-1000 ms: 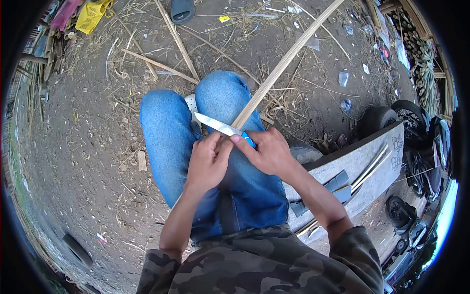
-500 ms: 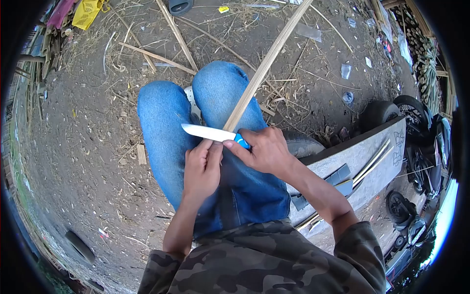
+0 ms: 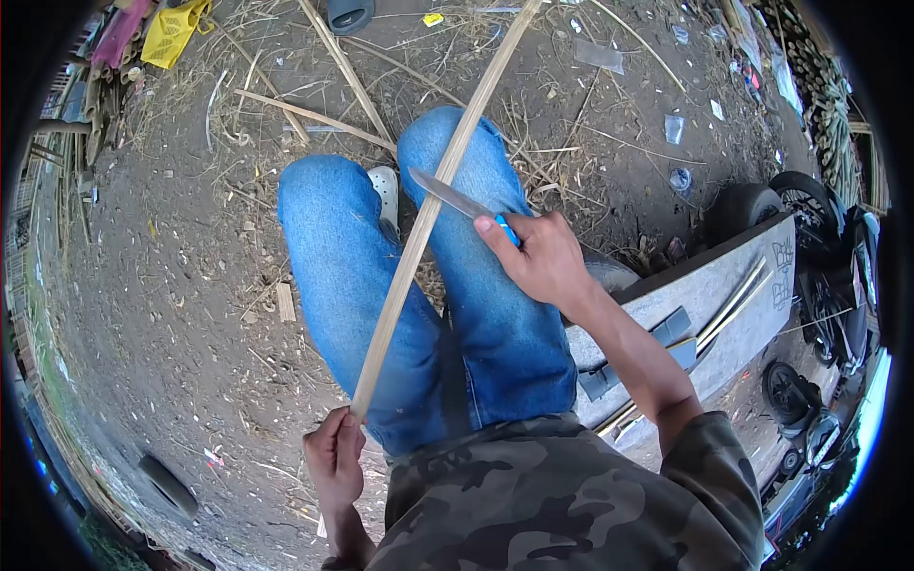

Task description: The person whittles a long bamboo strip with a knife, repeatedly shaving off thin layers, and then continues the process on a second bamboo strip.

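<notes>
At the far left, a yellow bag (image 3: pixel 175 36) is lying at the top and a dark tyre (image 3: pixel 169 485) is resting low down on the bare soil (image 3: pixel 209 352). Further in, the lower end of a long wooden strip (image 3: pixel 401 285) is being pinched by the left hand (image 3: pixel 335 452), thumb and fingers closed together on it beside the hip. The strip is being held aslant over the blue jeans (image 3: pixel 347 238), rising past the right knee and being cut off by the top edge of the view. A pale tan face is being shown, straight, narrow and flat-looking, with fine grain running lengthwise. Across it, the grey blade of a knife (image 3: pixel 462 202) is being laid near the right knee, its tip pointing left; whether the wood is being bitten cannot quite be told. The blue handle is being gripped by the right hand (image 3: pixel 545 257), fingers wrapped round, thumb pressed by the blade. Rightmost, thin strips (image 3: pixel 731 300) are being supported by a grey board (image 3: pixel 657 305)
</notes>
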Tool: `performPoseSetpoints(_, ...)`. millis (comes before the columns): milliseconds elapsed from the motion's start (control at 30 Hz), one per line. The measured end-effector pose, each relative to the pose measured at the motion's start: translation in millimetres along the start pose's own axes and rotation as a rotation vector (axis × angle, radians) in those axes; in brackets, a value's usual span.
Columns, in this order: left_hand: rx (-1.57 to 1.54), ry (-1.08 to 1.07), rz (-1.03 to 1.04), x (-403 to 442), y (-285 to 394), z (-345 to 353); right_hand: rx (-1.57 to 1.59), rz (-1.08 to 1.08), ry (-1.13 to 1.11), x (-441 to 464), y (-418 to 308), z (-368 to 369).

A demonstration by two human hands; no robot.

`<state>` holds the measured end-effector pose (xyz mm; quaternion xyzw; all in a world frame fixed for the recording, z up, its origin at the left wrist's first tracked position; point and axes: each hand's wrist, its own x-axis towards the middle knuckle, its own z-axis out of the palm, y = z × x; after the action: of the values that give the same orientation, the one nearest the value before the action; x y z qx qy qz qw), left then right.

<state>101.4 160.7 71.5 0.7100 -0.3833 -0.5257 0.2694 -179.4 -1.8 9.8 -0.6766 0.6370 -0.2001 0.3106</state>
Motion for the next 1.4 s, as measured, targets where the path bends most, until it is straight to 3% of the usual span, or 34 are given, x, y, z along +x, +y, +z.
performPoseSetpoints(67, 0.023, 0.020, 0.032, 8, 8, 9, 0.009, -0.048, -0.017, -3, -4, 5)
performPoseSetpoints(133, 0.271, -0.002, 0.232, 38, 24, 31, 0.016, -0.114, -0.017, -7, -8, 11)
performPoseSetpoints(200, 0.324, -0.041, 0.365, 68, 48, 54, 0.009, -0.146, -0.041, -11, -15, 12)
performPoseSetpoints(467, 0.207, -0.212, 0.549, 144, 66, 108, -0.030, -0.120, -0.017, -8, -5, 12)
performPoseSetpoints(567, 0.178, -0.241, 0.470, 142, 73, 109, -0.061, -0.107, -0.025, -7, -5, 10)
performPoseSetpoints(1033, 0.157, -0.149, 0.435, 112, 61, 96, -0.148, -0.313, 0.011, -11, -6, 21)
performPoseSetpoints(1400, 0.190, -0.122, 0.394, 107, 60, 94, -0.184, -0.343, 0.019, -11, -5, 24)
